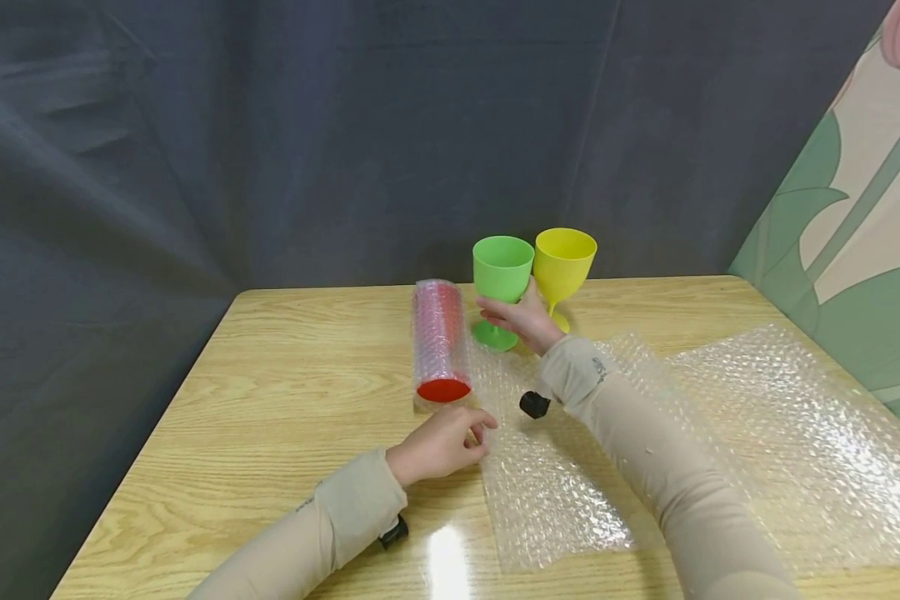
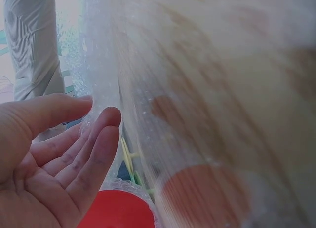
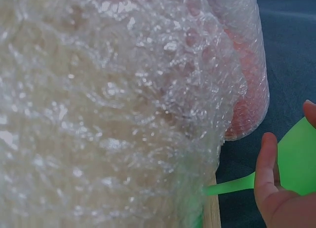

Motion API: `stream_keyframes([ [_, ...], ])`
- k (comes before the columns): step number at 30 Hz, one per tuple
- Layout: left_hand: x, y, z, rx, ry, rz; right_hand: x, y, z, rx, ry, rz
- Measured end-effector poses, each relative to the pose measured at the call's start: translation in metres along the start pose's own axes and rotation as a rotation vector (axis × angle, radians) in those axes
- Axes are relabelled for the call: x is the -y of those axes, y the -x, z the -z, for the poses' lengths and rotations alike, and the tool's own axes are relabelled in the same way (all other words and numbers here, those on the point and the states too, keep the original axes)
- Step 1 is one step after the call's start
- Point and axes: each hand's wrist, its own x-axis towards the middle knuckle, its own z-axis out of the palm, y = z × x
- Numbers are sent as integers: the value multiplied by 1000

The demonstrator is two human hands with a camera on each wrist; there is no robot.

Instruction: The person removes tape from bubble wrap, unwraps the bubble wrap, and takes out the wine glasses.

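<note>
Near the back edge of the worktop [image 1: 307,358] of pale wood grain, a light-green plastic goblet [image 1: 501,282] was held mouth upward in the person's right hand [image 1: 527,317]. That hand's fingers were curled about the lower part of the bowl, gripping it; whether the goblet's foot bore on the surface below could not be told. The right arm, in a beige sleeve [image 1: 645,442], reached far forward and slanted inward from the lower right, with a small black device [image 1: 534,405] under the wrist.

Just beside the green goblet, on its right, stood a bright-yellow plastic goblet [image 1: 561,282]. To its left lay a red cylindrical bundle wrapped in clear bubble wrap [image 1: 441,333], its round red end toward the person.

Nearer the person, the left hand [image 1: 442,442] hovered or rested just beyond that red end, at the left edge of a flat clear bubble-wrap sheet [image 1: 540,508]. Its fingers were loosely bent and slightly parted, the thumb apart from them; contact with the sheet could not be told. The left forearm angled in from the lower left.

Rightward spread another clear bubble-wrap sheet [image 1: 810,450], and a dark cloth backdrop [image 1: 420,142] hung behind everything.
</note>
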Motion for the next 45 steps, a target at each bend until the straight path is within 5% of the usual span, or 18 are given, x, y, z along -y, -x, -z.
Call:
stream_keyframes([
  [45, 1, 0, -1, 16, 2, 10, -6, -12, -7, -57, -69, 33],
])
